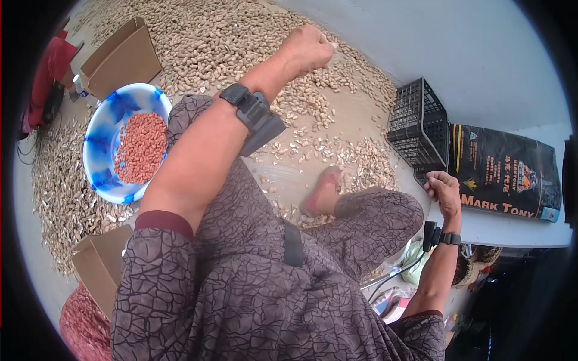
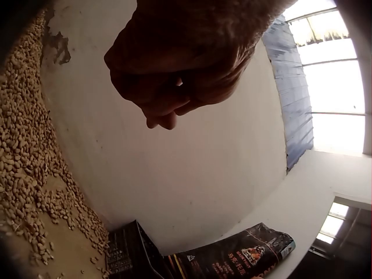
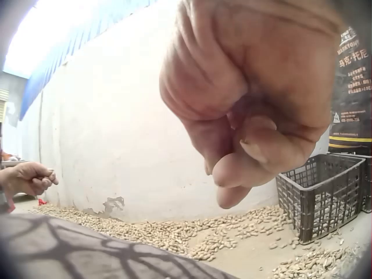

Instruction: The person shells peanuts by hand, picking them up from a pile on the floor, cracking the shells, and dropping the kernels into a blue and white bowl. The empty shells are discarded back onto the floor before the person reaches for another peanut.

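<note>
My left hand (image 1: 307, 49) is stretched out over the spread of unshelled peanuts (image 1: 223, 42), its fingers curled. A small pale-brown piece like a peanut (image 3: 52, 176) shows pinched at its fingertips in the right wrist view. In the left wrist view the same hand is dark, its palm hidden. My right hand (image 1: 444, 191) is raised beside the black plastic crate (image 1: 421, 126) and a black printed sack (image 1: 506, 171). Its fingers (image 3: 256, 148) are curled in toward the thumb, and nothing shows between them; the inside of the palm is hidden.
A blue-and-white basin (image 1: 99, 150) of red shelled kernels (image 1: 141, 147) stands by my left leg. Cardboard pieces (image 1: 123, 54) and broken shells (image 1: 66, 186) lie around it. The white wall (image 1: 433, 42) borders the peanuts. Another person's red clothing (image 1: 54, 66) shows at far left.
</note>
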Tool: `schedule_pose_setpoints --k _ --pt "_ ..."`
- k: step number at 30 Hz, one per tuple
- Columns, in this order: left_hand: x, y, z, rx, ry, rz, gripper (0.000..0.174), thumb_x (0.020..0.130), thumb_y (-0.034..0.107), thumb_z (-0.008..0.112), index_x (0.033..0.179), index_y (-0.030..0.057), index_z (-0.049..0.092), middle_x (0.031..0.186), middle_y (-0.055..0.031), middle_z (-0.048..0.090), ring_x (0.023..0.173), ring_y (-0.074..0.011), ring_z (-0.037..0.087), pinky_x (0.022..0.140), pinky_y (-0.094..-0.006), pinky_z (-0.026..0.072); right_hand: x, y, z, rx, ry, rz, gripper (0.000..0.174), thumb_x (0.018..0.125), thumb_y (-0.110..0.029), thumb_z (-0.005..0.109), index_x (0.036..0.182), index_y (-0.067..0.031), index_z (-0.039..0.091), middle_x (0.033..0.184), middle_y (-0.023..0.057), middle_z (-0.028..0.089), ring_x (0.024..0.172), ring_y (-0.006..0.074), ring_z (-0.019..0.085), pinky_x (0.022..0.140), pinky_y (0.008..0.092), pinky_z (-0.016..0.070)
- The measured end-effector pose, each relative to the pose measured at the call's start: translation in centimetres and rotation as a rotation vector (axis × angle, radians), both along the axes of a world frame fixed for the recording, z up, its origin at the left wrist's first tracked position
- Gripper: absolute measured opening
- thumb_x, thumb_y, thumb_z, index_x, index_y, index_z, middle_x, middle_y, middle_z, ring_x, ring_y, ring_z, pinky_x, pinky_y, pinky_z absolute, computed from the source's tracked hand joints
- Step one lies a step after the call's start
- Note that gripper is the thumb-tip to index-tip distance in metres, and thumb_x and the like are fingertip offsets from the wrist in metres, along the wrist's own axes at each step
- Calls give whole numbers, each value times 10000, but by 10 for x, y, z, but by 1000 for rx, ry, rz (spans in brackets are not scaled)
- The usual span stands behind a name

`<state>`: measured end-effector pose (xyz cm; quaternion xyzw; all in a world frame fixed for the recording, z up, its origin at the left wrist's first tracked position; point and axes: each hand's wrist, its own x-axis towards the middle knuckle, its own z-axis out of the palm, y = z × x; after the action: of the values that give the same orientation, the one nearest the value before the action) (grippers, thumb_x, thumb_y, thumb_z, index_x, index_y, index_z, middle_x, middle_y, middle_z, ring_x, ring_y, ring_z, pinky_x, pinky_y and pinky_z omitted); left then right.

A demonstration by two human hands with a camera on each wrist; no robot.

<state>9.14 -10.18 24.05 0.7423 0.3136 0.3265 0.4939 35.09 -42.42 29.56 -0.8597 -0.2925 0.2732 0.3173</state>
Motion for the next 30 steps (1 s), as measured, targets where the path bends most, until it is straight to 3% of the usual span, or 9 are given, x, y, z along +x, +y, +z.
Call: schedule_pose_setpoints --k 3,10,11,13,17,19,20,22,30 --pt "-4 -1 2 29 52 -28 305 760 235 543 552 24 614 527 -88 572 522 -178 556 586 -315 457 -1 -5 2 3 -24 -12 160 782 -68 510 898 20 576 643 50 592 459 53 480 376 161 342" --pt "-5 -1 -3 31 18 22 344 768 262 550 517 29 582 512 -98 557 513 -199 550 595 -330 462 -2 8 -16 17 34 20 156 782 -69 507 888 24 574 643 49 594 462 53 488 374 160 342" --pt "-6 0 -5 31 19 26 344 768 262 550 517 29 582 512 -98 557 513 -199 550 595 -330 462 -1 12 -21 17 36 24 156 782 -69 507 888 24 574 643 49 594 462 53 488 374 160 342" --pt "-9 1 -6 82 70 0 329 795 278 531 638 -5 591 536 -46 556 490 -98 482 496 -277 414 -2 20 -29 6 51 100 151 778 -69 511 876 24 578 638 50 595 464 54 492 374 159 343" --pt "-14 0 -2 77 119 4 324 795 271 528 644 -8 588 536 -51 558 497 -100 493 501 -282 418 -7 33 -39 3 82 132 150 773 -71 515 866 27 581 638 53 598 461 53 497 380 161 344" --pt "-7 -2 -2 7 89 55 373 785 271 538 504 27 554 508 -97 537 522 -211 546 618 -334 464 -9 33 -40 2 73 136 145 775 -74 519 860 23 586 635 47 594 457 54 497 384 165 346" --pt "-4 -2 -3 6 86 51 373 785 271 538 504 27 554 508 -97 537 522 -211 546 618 -334 464 -10 32 -39 6 61 135 142 776 -75 522 856 20 590 633 41 591 458 53 496 384 166 346" --pt "1 -3 -5 86 110 45 337 785 262 527 583 -5 571 515 -47 549 495 -106 502 500 -292 420 -9 24 -40 19 54 128 131 775 -74 528 848 9 600 628 23 581 457 50 490 383 166 341" --pt "16 -12 -12 144 178 -103 317 773 242 529 575 -3 564 516 -51 541 497 -132 497 494 -301 416 4 -40 -40 12 0 -84 155 769 -52 506 879 32 577 632 64 596 437 63 481 358 170 337"
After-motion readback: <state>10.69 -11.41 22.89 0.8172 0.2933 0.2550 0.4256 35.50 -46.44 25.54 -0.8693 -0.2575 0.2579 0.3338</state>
